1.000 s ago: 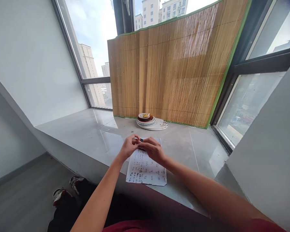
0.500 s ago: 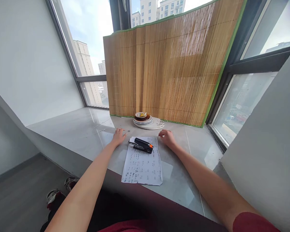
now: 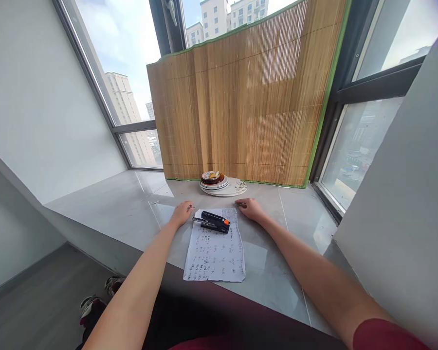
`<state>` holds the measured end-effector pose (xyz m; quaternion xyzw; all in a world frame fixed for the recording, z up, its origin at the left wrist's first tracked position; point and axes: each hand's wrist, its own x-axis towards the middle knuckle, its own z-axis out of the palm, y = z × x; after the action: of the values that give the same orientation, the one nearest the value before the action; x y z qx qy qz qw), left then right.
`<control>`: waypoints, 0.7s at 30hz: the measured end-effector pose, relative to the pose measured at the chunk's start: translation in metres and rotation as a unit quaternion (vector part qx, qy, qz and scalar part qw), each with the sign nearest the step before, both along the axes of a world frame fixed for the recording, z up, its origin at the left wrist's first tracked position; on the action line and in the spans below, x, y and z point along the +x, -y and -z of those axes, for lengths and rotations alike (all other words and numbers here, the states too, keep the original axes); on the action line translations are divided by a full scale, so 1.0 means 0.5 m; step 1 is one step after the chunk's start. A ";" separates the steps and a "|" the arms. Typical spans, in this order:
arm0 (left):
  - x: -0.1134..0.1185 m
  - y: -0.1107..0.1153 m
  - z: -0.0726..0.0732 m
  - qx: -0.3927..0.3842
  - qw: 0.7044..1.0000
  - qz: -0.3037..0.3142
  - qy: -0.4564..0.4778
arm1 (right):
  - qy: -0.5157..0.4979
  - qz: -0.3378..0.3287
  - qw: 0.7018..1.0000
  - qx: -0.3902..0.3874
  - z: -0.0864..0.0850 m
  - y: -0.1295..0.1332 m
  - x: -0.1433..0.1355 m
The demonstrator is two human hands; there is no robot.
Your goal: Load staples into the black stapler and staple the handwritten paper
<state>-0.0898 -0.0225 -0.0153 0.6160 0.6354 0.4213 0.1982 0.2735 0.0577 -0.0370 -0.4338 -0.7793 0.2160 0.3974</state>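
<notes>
My left hand (image 3: 183, 213) is closed on the tiled ledge, left of the paper's top edge. Between its fingertips a tiny dark strip shows, too small to make out well. Across the sheet, my right hand (image 3: 251, 209) rests by the top right corner with its fingers curled; what they hold, if anything, is hidden. The handwritten paper (image 3: 215, 257) lies flat between my forearms. On its upper part lies a black stapler (image 3: 215, 222) with an orange mark at one end and a thin metal part sticking out at the left.
A stack of plates (image 3: 219, 184) stands behind the paper, on a larger oval plate (image 3: 237, 187). A bamboo mat (image 3: 237, 107) leans against the windows at the back. White walls (image 3: 387, 209) border the tiled ledge (image 3: 270, 262).
My left hand has gone from spread fingers to a pinch, and the small dark strip beside it no longer lies on the ledge. My right hand stays nearly in place; the view has shifted slightly.
</notes>
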 end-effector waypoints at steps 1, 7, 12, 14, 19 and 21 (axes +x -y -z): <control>0.000 0.002 -0.001 0.003 1.000 0.003 0.003 | -0.006 -0.004 1.000 -0.007 -0.001 0.000 0.001; -0.007 0.009 -0.004 0.026 0.996 0.023 0.086 | -0.040 -0.036 0.998 -0.042 -0.002 -0.003 0.005; -0.038 0.024 -0.003 0.029 0.973 0.023 0.228 | -0.050 -0.044 0.996 -0.059 -0.006 -0.002 0.004; -0.052 0.032 -0.005 0.022 0.960 0.038 0.276 | -0.056 -0.040 0.996 -0.061 -0.012 0.003 0.006; -0.070 0.048 -0.020 -0.019 0.934 0.103 0.340 | -0.210 -0.068 0.973 -0.073 -0.027 0.019 0.015; -0.071 0.053 -0.024 -0.035 0.926 0.124 0.355 | -0.260 -0.094 0.956 -0.094 -0.028 0.024 0.014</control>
<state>-0.1252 -0.0489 -0.0035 0.4929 0.4563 0.5620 0.4826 0.2805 0.0459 -0.0228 -0.3227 -0.6627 0.4302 0.5212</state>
